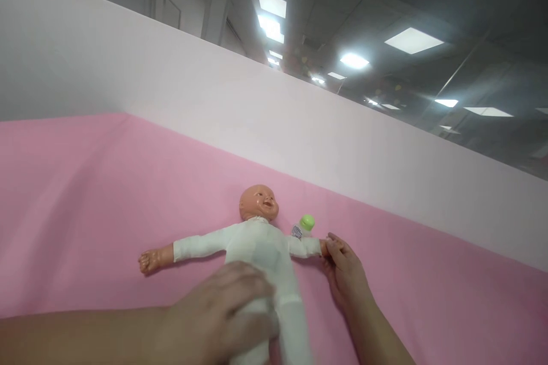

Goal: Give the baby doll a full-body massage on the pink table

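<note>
Baby doll (261, 248) in a white suit lies face-up on the pink sheet (77, 194), near the white wall (299, 125). Left hand (222, 319) presses flat, fingers spread, on its lower body; right hand (345, 274) pinches the doll's wrist beside a green-capped bottle (303, 226), label unreadable. Open sheet extends left.

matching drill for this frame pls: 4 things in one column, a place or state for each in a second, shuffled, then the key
Things
1. doll
2. green-capped bottle
3. left hand
4. right hand

Places or states
A. holds the end of the doll's outstretched arm
B. lies face up on the pink sheet, arms spread
C. rests on the doll's lower body
D. behind the doll's arm, near its head

Pairs: 1-B, 2-D, 3-C, 4-A
</note>
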`<state>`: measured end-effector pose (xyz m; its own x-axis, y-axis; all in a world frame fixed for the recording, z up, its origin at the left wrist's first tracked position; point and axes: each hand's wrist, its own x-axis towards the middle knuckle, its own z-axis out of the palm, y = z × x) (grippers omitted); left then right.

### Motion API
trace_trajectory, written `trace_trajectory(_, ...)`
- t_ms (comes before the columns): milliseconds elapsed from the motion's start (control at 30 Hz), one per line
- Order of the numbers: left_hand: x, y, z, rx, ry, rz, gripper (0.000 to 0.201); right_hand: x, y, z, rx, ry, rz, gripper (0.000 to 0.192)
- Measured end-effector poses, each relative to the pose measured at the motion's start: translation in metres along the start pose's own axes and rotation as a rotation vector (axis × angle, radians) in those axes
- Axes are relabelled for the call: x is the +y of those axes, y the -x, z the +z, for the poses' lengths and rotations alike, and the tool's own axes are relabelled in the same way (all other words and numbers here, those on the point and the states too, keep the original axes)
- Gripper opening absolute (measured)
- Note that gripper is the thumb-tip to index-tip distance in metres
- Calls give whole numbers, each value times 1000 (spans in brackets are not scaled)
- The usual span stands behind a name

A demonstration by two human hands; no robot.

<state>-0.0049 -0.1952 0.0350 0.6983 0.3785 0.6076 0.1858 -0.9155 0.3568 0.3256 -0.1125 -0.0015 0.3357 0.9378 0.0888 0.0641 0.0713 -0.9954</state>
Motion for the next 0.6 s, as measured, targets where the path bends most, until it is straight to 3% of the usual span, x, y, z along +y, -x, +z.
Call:
trace_trajectory(100,-20,2,3,79,-63,-115,41,-12,19,20,-96,90,-157,73)
trace_trajectory(233,-42,0,10,61,42,-279,42,-16,45,46,-351,429,-402,57)
trace_trajectory(333,-49,-4,10,55,125,-312,38,-12,51,54,-468,675,-563,54)
trace_trajectory(600,-47,-1,17,118,77,-294,32,-8,46,52,-484,758,-588,55)
